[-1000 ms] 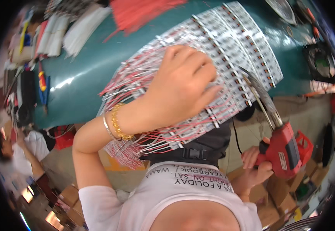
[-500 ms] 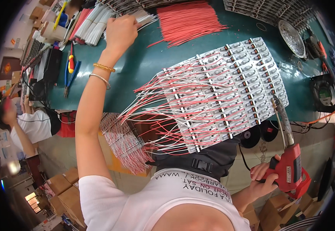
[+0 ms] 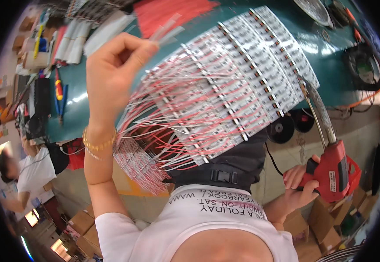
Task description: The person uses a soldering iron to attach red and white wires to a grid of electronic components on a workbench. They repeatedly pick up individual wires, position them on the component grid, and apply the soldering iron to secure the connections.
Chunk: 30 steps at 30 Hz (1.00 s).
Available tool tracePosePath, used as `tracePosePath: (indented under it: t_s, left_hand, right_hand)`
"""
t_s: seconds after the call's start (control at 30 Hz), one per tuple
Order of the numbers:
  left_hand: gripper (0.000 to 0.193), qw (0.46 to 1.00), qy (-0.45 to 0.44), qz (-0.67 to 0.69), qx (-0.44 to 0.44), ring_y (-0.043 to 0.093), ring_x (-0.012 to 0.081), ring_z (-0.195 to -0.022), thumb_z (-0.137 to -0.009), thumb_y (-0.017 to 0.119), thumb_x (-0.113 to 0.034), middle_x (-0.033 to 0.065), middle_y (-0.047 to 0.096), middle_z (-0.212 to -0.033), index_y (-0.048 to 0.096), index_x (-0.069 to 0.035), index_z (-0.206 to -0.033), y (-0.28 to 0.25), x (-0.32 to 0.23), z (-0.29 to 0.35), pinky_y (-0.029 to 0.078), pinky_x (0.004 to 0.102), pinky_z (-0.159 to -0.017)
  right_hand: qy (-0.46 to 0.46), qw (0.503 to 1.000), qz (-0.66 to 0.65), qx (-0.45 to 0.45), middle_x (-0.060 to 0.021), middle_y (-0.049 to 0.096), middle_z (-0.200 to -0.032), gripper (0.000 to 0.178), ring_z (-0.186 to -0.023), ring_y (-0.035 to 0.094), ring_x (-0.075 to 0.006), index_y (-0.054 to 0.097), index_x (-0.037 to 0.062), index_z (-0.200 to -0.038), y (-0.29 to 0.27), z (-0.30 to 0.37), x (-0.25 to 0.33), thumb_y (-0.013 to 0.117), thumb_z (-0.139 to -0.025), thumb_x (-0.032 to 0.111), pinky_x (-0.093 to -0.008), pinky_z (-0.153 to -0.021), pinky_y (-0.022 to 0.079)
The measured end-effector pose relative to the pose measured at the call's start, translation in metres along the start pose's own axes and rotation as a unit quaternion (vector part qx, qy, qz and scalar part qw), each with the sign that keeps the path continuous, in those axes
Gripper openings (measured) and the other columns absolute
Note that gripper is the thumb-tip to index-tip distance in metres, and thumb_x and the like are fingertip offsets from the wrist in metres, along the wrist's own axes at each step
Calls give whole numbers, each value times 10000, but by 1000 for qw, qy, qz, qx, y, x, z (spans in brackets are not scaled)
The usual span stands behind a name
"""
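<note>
My left hand (image 3: 111, 78) is raised over the left edge of the circuit board panel, thumb and forefinger pinched on a few white wires (image 3: 168, 32), blurred by motion. My right hand (image 3: 301, 179) grips the handle of a red soldering gun (image 3: 334, 174) at the right. Its long metal barrel points up, the tip at the panel's right edge. The circuit board panel (image 3: 260, 78), rows of small boards, lies tilted over the table's front edge. Many red and white wires (image 3: 155, 118) trail from its left part toward a second wired panel (image 3: 142, 166) hanging below.
Red wires (image 3: 168, 15) lie in a pile at the back of the green table (image 3: 76, 87). Bundles of white wires (image 3: 74, 41), pliers (image 3: 60, 102) and a screwdriver (image 3: 58, 85) are at left. A metal dish (image 3: 314, 11) and a black fan (image 3: 364, 70) stand right. Another person (image 3: 37, 170) sits far left.
My left hand has come back from the wire bundles toward me, carrying white wires. The view has shifted. My right hand still holds the soldering gun by the panel's right edge.
</note>
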<state>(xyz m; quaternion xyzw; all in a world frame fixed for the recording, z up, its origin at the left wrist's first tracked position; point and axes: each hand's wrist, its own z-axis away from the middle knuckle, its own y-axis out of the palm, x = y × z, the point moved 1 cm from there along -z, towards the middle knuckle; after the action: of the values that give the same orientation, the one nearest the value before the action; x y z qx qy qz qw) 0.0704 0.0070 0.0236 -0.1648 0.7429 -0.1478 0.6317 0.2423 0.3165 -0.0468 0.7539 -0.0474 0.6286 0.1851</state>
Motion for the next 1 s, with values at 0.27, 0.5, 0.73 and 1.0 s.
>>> tracePosePath:
  t_s: [0.27, 0.5, 0.73, 1.0]
  left_hand:
    - [120, 964, 156, -167, 132, 475, 114, -608, -762, 647, -56, 42, 529, -650, 557, 1, -704, 84, -8, 29, 369, 239, -579]
    - [144, 958, 192, -189, 102, 464, 176, -577, -716, 670, -71, 14, 512, -611, 544, -66, -647, 108, 0, 38, 304, 302, -660]
    - [158, 950, 217, -205, 91, 473, 182, -598, -696, 684, -64, 13, 497, -605, 536, -72, -643, 113, 2, 37, 301, 308, -664]
    - [161, 951, 217, -198, 91, 475, 187, -594, -691, 688, -68, 15, 497, -600, 534, -70, -642, 113, 2, 38, 305, 310, -666]
  right_hand:
    - [42, 999, 28, 7, 4, 419, -473, 805, -383, 414, -113, 360, -87, -1223, -3, 21, 4, 494, -803, 587, -262, -409, 378]
    - [39, 997, 17, 62, 2, 414, -454, 796, -361, 383, -107, 358, -66, -1208, -15, 27, -4, 494, -796, 600, -245, -407, 355]
    - [110, 993, 30, -18, -7, 427, -472, 733, -384, 411, -115, 395, -54, -1143, 6, 25, 4, 509, -798, 581, -250, -420, 357]
    - [102, 987, 113, 47, -2, 439, -491, 638, -402, 433, -112, 429, -42, -1082, 7, 22, 8, 556, -807, 519, -247, -436, 376]
